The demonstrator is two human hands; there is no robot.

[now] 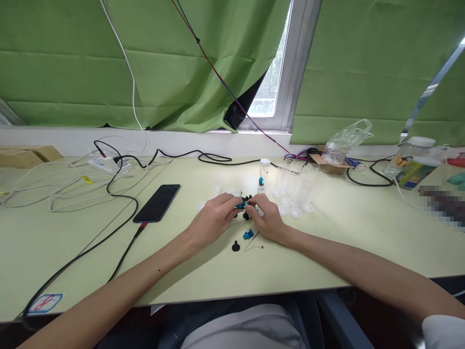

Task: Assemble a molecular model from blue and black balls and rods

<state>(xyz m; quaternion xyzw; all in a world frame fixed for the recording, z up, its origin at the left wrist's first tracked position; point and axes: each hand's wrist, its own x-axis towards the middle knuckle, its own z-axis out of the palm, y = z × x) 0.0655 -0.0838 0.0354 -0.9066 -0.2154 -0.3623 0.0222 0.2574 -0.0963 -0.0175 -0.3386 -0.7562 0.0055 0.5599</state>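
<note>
My left hand [216,215] and my right hand [268,217] meet over the middle of the table, both with fingers bent into a pinch. Between their fingertips is a small blue and black part [245,203], partly covered by the fingers. More small black pieces lie just under the fingers. Nearer to me rest a loose blue part [248,234], a black round piece with a short stem [236,246] and a thin bent wire [254,248]. Behind my right hand stands a clear tube [264,169] with a white cap and a blue piece inside.
Several clear tubes [305,191] and clear caps [295,212] sit right of my hands. A phone [157,203] on a cable lies to the left, near tangled cables and a power strip [109,165]. At the back right are a small cardboard box [329,165] and a jar [412,152].
</note>
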